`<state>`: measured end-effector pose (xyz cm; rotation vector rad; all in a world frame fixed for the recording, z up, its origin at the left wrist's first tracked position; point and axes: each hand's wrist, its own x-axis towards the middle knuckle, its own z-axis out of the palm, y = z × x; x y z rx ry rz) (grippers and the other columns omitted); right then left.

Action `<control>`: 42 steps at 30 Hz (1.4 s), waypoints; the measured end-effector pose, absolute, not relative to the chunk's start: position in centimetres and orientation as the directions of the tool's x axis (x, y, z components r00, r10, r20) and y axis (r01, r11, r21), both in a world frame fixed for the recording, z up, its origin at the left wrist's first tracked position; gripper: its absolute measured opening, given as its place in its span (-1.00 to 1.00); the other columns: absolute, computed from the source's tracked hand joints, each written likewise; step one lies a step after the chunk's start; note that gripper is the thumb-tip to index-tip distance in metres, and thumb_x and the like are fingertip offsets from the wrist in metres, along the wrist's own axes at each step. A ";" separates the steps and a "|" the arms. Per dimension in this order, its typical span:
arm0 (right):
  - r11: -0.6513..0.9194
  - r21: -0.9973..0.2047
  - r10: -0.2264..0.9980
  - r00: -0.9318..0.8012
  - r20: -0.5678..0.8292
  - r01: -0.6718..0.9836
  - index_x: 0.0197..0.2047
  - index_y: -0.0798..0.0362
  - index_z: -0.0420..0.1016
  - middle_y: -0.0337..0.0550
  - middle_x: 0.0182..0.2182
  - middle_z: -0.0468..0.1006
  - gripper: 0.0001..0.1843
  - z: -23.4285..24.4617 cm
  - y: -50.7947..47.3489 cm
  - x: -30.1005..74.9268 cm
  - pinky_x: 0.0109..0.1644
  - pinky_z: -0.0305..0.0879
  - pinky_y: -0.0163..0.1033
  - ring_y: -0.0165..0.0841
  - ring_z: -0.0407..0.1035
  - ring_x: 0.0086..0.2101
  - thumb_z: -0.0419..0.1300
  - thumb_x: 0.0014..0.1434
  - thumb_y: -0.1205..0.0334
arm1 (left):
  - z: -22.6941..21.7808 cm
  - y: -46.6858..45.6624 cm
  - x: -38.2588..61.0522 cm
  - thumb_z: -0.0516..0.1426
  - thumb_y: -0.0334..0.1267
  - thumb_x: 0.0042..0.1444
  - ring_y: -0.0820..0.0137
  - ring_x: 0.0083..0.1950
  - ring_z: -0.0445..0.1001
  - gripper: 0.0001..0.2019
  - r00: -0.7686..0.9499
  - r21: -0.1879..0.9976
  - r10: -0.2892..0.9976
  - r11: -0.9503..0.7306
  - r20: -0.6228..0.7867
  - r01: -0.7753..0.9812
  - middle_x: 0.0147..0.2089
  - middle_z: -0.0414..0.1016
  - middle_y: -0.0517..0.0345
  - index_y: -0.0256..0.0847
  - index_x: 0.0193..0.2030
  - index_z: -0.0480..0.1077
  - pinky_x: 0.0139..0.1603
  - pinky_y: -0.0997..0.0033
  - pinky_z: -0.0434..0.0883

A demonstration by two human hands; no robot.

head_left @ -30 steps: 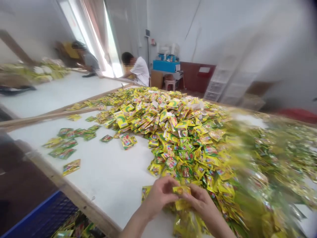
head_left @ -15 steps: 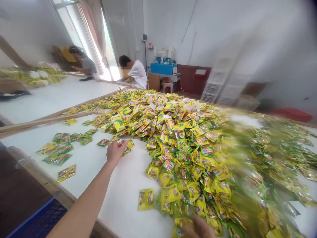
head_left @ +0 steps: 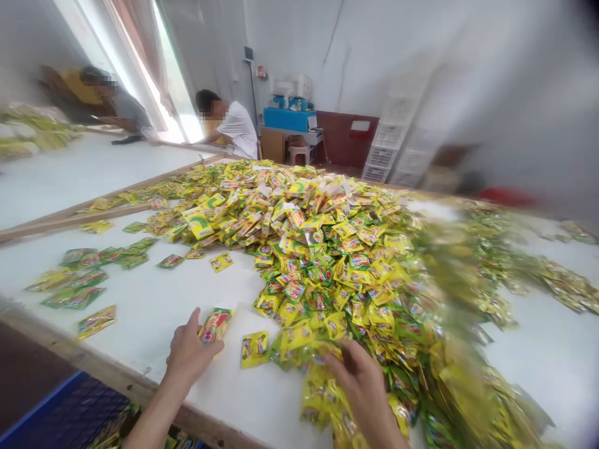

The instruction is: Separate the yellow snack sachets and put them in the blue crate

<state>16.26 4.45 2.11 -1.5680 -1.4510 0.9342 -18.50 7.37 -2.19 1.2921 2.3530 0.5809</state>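
My left hand (head_left: 189, 349), near the front edge of the white table, is closed on a small packet (head_left: 218, 324) with green, yellow and red print, thumb and fingers at its sides. To the right, my right hand (head_left: 358, 377) reaches over the near side of the heap, its fingers curled on a blurred yellow packet (head_left: 322, 350). Between the hands a single yellow packet (head_left: 255, 349) lies flat. Beyond them rises a big heap of yellow and green packets (head_left: 322, 274), with small yellow boxes (head_left: 199, 223) on its far part.
Loose green packets (head_left: 88, 279) lie at the left. Wooden strips (head_left: 88, 215) divide the table surface. Below the front edge stands a blue crate (head_left: 51, 411) with packets inside. Two people sit at the far left, one in a white shirt (head_left: 241, 128). White crates (head_left: 386, 146) are stacked by the wall.
My left hand has drawn back toward the table's front edge with a packet, leaving a yellow one behind. My right hand has moved up and forward onto the heap. The view has shifted right.
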 end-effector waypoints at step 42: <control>-0.066 -0.945 0.987 -0.118 -0.109 0.320 -0.19 -0.07 0.60 -0.12 -0.17 0.53 -0.84 3.1 1.1 19.4 -0.10 0.34 -0.18 -0.28 0.40 -0.18 0.21 0.21 0.14 | 0.1 -1.1 1.6 0.32 -0.07 -0.11 0.15 -0.09 0.49 -0.66 0.168 0.837 0.863 0.504 -0.476 -0.216 -0.21 0.61 0.13 -0.15 -0.18 0.53 -0.07 0.32 0.42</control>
